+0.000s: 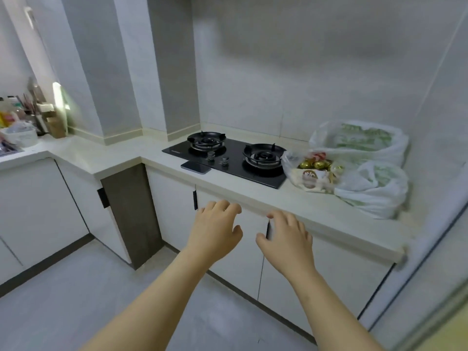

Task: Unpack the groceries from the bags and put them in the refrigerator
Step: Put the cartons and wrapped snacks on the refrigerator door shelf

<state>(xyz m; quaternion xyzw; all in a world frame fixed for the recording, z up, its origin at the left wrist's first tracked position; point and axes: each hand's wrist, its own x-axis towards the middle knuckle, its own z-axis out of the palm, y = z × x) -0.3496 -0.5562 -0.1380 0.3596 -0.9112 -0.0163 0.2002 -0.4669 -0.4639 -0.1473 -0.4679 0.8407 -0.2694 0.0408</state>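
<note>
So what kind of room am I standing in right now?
A home kitchen, most likely: a two-burner gas hob set into an L-shaped countertop, white cabinets underneath, and plastic grocery bags at the counter's right end.

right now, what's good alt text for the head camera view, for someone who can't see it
A person's empty left hand and right hand reach forward, fingers loosely curled, toward a white kitchen counter holding three filled plastic grocery bags. The bags sit right of a black two-burner gas stove, with a phone lying at the stove's front left edge.
</note>
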